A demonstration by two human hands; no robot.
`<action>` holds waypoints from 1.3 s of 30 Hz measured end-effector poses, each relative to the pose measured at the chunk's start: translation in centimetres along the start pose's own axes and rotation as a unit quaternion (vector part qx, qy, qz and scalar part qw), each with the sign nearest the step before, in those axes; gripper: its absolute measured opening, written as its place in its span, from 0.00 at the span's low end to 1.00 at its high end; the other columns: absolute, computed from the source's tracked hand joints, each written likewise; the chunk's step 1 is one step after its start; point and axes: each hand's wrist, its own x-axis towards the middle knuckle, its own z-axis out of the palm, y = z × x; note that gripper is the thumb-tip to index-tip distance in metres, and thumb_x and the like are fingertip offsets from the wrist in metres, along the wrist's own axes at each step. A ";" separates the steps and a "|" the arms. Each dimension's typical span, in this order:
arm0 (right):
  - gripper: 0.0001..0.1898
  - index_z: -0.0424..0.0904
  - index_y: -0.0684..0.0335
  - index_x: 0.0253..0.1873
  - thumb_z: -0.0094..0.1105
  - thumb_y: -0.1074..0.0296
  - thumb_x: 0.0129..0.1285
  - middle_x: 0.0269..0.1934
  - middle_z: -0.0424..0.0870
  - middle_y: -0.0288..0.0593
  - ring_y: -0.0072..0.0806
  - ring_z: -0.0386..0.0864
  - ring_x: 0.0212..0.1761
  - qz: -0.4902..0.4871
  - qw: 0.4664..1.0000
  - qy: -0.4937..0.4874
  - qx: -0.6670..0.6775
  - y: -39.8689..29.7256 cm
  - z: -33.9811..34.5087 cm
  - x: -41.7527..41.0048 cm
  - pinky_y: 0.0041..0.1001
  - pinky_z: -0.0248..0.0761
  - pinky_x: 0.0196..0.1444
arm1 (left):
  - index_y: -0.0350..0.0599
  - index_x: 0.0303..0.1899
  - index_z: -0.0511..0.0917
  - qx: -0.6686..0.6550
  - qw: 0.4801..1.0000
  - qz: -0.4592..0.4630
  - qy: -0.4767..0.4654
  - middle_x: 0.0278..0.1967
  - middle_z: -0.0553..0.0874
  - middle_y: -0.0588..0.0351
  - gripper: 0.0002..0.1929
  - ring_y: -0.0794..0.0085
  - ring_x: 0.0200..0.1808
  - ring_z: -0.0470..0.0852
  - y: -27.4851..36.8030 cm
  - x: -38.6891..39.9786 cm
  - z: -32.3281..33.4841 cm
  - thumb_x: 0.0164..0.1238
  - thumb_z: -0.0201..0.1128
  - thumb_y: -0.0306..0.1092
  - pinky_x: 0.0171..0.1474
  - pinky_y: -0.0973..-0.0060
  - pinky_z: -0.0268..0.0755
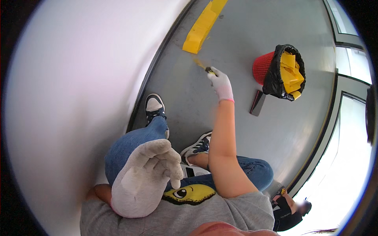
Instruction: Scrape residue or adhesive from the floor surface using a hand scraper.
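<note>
My right hand, in a white glove with a pink cuff, reaches out over the grey floor. It is closed around the handle of a small scraper-like tool; the tool's tip is blurred, with yellow at it, so its exact kind is unclear. Just beyond the tip, a wide strip of yellow floor tape lies along the floor near the wall, its surface wrinkled. My left hand, in a soiled white glove, is raised near my chest above my bent knee. Its palm faces up, the fingers are slightly curled, and it holds nothing.
A red mesh bin with a black liner holds crumpled yellow tape. Beside it on the floor lies a dark wedge-shaped object. A white wall with dark skirting runs along the left. Another person is at the lower right, near glazed doors.
</note>
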 end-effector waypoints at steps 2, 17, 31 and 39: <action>0.28 0.73 0.57 0.64 0.57 0.60 0.56 0.39 0.86 0.49 0.34 0.83 0.37 -0.006 1.000 -0.010 -0.020 1.9 -1.4 -2.4 0.30 0.73 0.42 | 0.29 0.66 0.59 0.002 1.000 -0.003 0.021 0.56 0.75 0.37 0.36 0.57 0.52 0.79 0.0 0.0 0.2 0.69 0.56 0.51 0.48 0.67 0.76; 0.24 0.75 0.52 0.62 0.52 0.64 0.58 0.49 0.82 0.53 0.46 0.80 0.52 -0.015 0.995 0.044 -0.084 3.3 1.7 2.3 0.36 0.72 0.54 | 0.27 0.69 0.53 0.012 0.998 0.047 0.044 0.56 0.72 0.34 0.40 0.54 0.53 0.78 -0.9 0.9 0.7 0.72 0.45 0.59 0.50 0.64 0.75; 0.23 0.78 0.57 0.58 0.55 0.62 0.57 0.42 0.84 0.51 0.37 0.83 0.40 0.032 0.996 0.079 -0.023 9.9 -6.0 -3.5 0.31 0.72 0.44 | 0.29 0.70 0.51 0.050 0.991 0.070 0.104 0.63 0.68 0.35 0.39 0.51 0.62 0.72 -0.5 0.7 1.4 0.74 0.41 0.59 0.56 0.64 0.73; 0.24 0.79 0.55 0.59 0.59 0.64 0.55 0.27 0.81 0.38 0.19 0.73 0.24 0.075 0.993 0.067 0.055 11.2 -4.6 -0.9 0.25 0.68 0.31 | 0.28 0.69 0.50 0.047 0.992 0.078 0.092 0.63 0.67 0.34 0.39 0.50 0.63 0.71 -0.5 0.8 0.9 0.75 0.41 0.58 0.57 0.63 0.72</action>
